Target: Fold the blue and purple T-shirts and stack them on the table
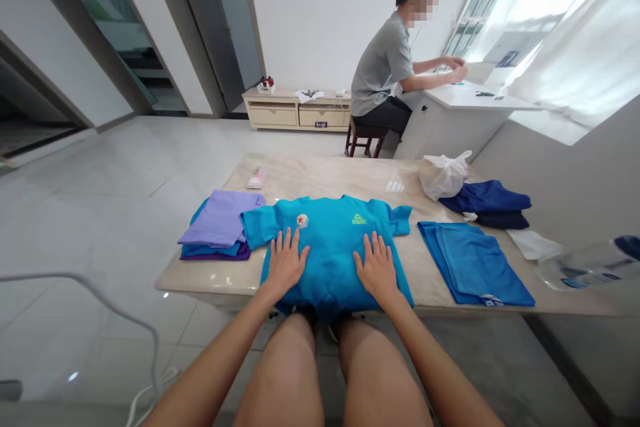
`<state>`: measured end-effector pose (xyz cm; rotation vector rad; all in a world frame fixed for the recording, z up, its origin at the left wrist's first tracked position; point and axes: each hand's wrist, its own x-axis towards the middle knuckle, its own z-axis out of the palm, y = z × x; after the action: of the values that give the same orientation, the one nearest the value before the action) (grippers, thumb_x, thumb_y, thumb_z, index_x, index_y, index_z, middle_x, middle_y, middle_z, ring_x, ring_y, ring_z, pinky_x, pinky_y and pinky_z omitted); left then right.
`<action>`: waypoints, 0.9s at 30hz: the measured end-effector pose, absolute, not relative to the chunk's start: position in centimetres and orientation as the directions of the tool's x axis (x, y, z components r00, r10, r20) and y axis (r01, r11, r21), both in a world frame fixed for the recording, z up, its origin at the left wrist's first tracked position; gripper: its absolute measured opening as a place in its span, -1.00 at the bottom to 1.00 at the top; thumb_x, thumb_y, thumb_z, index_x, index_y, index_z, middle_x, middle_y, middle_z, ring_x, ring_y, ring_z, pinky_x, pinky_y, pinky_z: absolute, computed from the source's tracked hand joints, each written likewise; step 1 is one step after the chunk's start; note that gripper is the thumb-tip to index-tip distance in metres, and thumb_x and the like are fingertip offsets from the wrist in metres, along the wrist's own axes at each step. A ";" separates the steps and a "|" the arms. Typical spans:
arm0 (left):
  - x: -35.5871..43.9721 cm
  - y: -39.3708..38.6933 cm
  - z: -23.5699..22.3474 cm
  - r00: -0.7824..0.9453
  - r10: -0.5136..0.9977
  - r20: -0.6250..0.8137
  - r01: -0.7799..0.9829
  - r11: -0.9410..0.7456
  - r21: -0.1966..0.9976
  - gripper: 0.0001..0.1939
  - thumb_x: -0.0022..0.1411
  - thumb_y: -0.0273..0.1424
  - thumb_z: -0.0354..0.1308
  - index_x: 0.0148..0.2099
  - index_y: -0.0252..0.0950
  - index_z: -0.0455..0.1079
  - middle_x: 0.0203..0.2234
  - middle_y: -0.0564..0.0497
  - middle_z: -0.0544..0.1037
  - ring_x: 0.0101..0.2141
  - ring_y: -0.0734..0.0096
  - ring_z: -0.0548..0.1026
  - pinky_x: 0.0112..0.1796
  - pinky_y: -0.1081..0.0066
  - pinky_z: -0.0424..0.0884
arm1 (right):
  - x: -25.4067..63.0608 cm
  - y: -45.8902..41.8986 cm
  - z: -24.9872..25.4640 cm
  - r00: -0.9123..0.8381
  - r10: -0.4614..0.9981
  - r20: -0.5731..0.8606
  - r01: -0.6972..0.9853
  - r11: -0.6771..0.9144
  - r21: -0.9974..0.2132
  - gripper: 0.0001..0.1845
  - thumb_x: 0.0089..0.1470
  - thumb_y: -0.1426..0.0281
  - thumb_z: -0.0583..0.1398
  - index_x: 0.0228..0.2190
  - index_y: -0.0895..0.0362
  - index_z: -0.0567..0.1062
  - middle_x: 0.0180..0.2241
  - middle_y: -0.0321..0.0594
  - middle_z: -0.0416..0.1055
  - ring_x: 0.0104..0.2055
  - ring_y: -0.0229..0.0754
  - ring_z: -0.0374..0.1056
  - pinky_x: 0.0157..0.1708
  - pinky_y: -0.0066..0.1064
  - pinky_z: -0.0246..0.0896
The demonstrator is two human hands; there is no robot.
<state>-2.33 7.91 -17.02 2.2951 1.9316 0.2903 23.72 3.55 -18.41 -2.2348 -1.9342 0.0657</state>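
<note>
A blue short-sleeved T-shirt [330,253] lies spread front side up on the stone-topped table [345,177], its lower part hanging over the near edge. It carries a round badge on one side of the chest and a yellow-green logo on the other. My left hand [287,260] rests flat on the shirt's left part, fingers spread. On the right part, my right hand [376,265] also lies flat with its fingers apart. Left of the shirt is a stack of folded clothes with a lilac one [220,217] on top; the shirt's left sleeve reaches its edge.
Folded blue clothes [475,263] lie to the right, with navy clothes [487,203] and a white plastic bag [445,175] behind. A clear bottle [590,265] lies at far right. A small pink item [256,179] sits at back left. Beyond, a person [385,67] sits at a white desk.
</note>
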 end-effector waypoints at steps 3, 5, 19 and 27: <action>-2.0 9.4 -21.1 0.159 0.979 0.128 0.966 -0.181 0.184 -0.26 0.58 -0.05 -0.10 0.62 -0.31 0.17 0.59 -0.20 0.11 0.56 -0.37 -0.01 0.48 -0.30 -0.02 | 24.2 4.3 -22.5 0.177 0.979 0.103 0.971 -0.156 -0.182 -0.18 0.50 0.06 -0.08 0.53 0.31 0.18 0.59 0.18 -0.05 0.63 0.25 -0.14 0.55 0.14 -0.22; -1.8 12.8 -21.8 0.162 0.973 0.166 0.965 -0.191 0.177 -0.26 0.57 -0.04 -0.09 0.62 -0.27 0.17 0.59 -0.17 0.12 0.56 -0.37 -0.01 0.49 -0.29 -0.04 | 25.3 7.2 -23.0 0.180 0.974 0.134 0.970 -0.154 -0.188 -0.17 0.50 0.03 -0.11 0.54 0.30 0.17 0.59 0.16 -0.06 0.64 0.24 -0.17 0.56 0.14 -0.27; 1.8 32.0 -19.4 0.206 0.972 0.115 0.934 -0.231 0.272 -0.24 0.59 -0.12 -0.15 0.65 -0.39 0.03 0.60 -0.30 0.05 0.58 -0.26 -0.04 0.50 -0.30 -0.13 | 28.1 27.0 -20.2 0.233 0.966 0.109 0.950 -0.203 -0.238 -0.17 0.50 0.15 -0.12 0.53 0.47 0.09 0.59 0.28 -0.16 0.65 0.26 -0.25 0.57 0.19 -0.32; -7.0 10.3 -21.7 0.276 0.932 0.233 0.905 -0.334 0.263 -0.30 0.62 -0.16 -0.20 0.61 -0.41 0.11 0.54 -0.28 0.21 0.54 0.02 0.16 0.50 -0.01 0.14 | 28.9 3.6 -23.7 0.058 0.976 0.208 0.977 -0.013 -0.213 -0.19 0.51 0.08 -0.13 0.54 0.31 0.14 0.58 0.12 -0.02 0.64 0.19 -0.11 0.56 0.11 -0.11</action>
<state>-7.04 10.34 -21.74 2.4460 1.7658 0.5339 28.92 3.60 -23.66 -2.0438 -1.9704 -0.0032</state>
